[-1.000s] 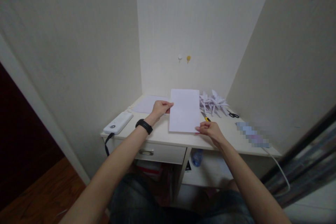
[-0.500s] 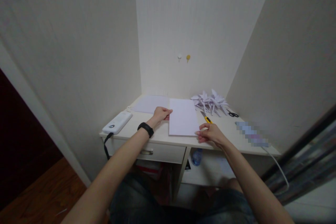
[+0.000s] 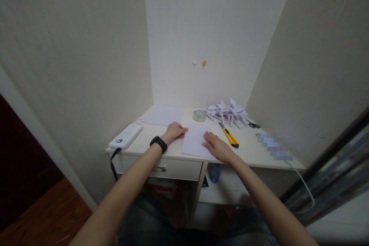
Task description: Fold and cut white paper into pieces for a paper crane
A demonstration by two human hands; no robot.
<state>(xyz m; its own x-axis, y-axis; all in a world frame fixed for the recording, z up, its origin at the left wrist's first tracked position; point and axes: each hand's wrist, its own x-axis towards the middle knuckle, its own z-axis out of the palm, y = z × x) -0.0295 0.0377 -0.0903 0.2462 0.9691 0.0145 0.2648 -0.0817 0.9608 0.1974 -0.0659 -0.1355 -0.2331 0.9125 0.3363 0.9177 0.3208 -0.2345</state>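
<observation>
your sheet (image 3: pixel 194 142) was smooth, matt paper, and the folded shapes (image 3: pixel 227 113) were paper too. your tape roll (image 3: pixel 199 115) looked glossy plastic, your cutter handle (image 3: pixel 230 137) smooth plastic, the drawer pull (image 3: pixel 159 168) shiny metal, the floor (image 3: pixel 54 211) grained wood.

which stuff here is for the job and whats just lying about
Likely for the job:
white sheet, right hand on it
paper at back left
folded paper pieces
yellow cutter
tape roll
scissors

Seemingly just lying about:
white device with black cord
pixelated item with white cable
</observation>
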